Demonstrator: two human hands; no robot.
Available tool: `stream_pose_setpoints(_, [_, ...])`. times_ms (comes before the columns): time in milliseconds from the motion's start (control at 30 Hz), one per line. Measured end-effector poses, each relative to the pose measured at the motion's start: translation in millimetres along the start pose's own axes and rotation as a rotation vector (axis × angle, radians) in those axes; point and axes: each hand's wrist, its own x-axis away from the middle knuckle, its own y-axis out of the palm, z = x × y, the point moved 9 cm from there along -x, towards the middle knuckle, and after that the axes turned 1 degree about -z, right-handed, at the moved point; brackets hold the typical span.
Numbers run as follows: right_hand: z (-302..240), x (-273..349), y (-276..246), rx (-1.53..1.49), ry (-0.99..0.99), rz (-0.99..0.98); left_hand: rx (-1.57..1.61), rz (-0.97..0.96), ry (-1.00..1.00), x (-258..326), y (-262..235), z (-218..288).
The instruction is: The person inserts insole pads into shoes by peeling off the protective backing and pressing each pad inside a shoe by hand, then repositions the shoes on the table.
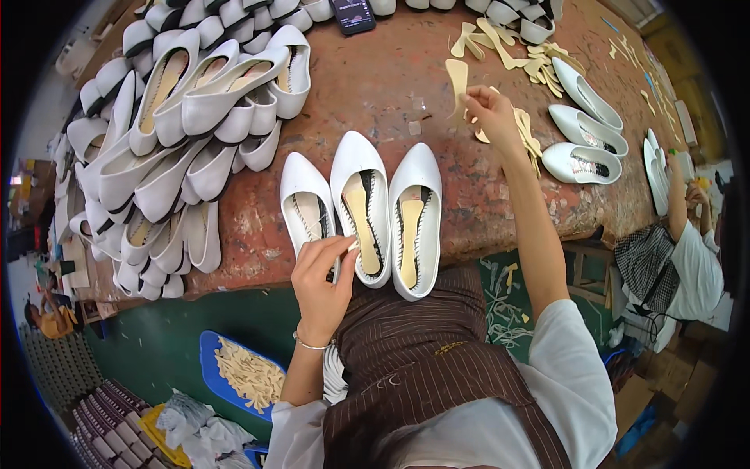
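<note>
Three white pointed flat shoes stand side by side at the table's front edge: a left one (303, 173), a middle one (358, 152) and a right one (423, 165). A cream insole pad lies inside the middle shoe, and another cream insole pad (408, 234) lies inside the right one. My left hand (322, 283) is closed in a pinch over the gap between the left and middle shoes; what its fingertips hold is too small to make out. Farther right, my right hand (494, 116) is raised above the table, pinching a cream insole pad (457, 81) by its lower end.
A large heap of white shoes (168, 117) covers the table's left side. Loose cream pads (539, 66) lie at the back right, near three more white shoes (583, 129). A phone (354, 16) is at the back. A blue tub (209, 363) of cream pieces sits below left.
</note>
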Motion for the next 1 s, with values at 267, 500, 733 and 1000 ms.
stream_pose_setpoints(267, [-66.5,103.5,115.7,-0.343,0.073,-0.561,0.461,0.006,-0.273,-17.4,19.0,-17.0])
stream_pose_setpoints(500, [-72.7,138.7,181.5,-0.270,0.152,-0.870,0.472,-0.050,-0.499,13.5,3.5,-39.9])
stream_pose_setpoints(733, [-35.0,149.3,259.8,-0.012,0.098,-1.053,0.092,0.076,-0.513,55.4,-39.3,-70.8])
stream_pose_setpoints(1000, [-14.8,151.7,275.1,0.158,-0.095,-0.895,-0.053,0.268,-0.359,61.5,-75.4,-75.6])
